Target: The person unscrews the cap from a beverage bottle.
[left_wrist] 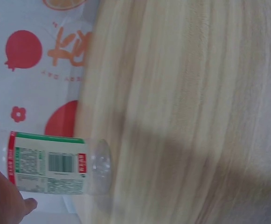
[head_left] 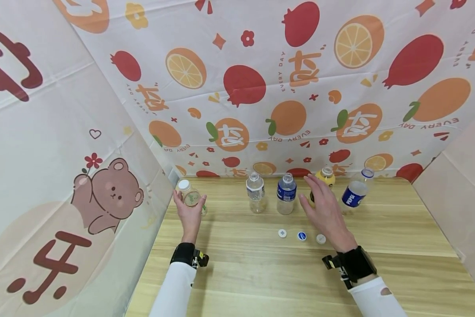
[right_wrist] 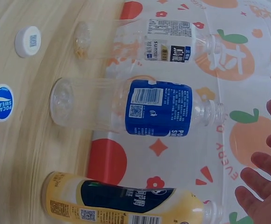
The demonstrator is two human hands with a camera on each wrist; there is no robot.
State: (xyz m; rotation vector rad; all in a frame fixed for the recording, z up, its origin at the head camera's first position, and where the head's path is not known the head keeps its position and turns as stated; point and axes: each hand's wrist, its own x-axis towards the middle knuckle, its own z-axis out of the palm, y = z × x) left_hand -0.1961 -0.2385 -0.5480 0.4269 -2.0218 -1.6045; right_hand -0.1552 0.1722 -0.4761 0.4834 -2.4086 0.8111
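Note:
At the left end of the table, my left hand [head_left: 189, 218] has its thumb and fingers around a clear plastic bottle [head_left: 191, 198] with a white cap. The left wrist view shows that bottle's green-edged label [left_wrist: 51, 163], with part of the hand [left_wrist: 2, 198] beside it. My right hand [head_left: 326, 215] is raised with fingers spread, holding nothing. It partly hides a yellow bottle [head_left: 326, 176] in the head view. Beside it are a blue-labelled Pocari Sweat bottle [right_wrist: 158, 108] and a clear Suntory bottle [right_wrist: 170, 41]. These three are uncapped and upright.
An uncapped Pepsi bottle [head_left: 355, 193] stands on the right. Three loose caps lie in front of the bottles: a white cap [head_left: 282, 233], a blue Pocari Sweat cap [head_left: 302, 236] and another white cap [head_left: 321, 239]. A fruit-patterned sheet [head_left: 205, 105] hangs behind the wooden table [head_left: 253, 277].

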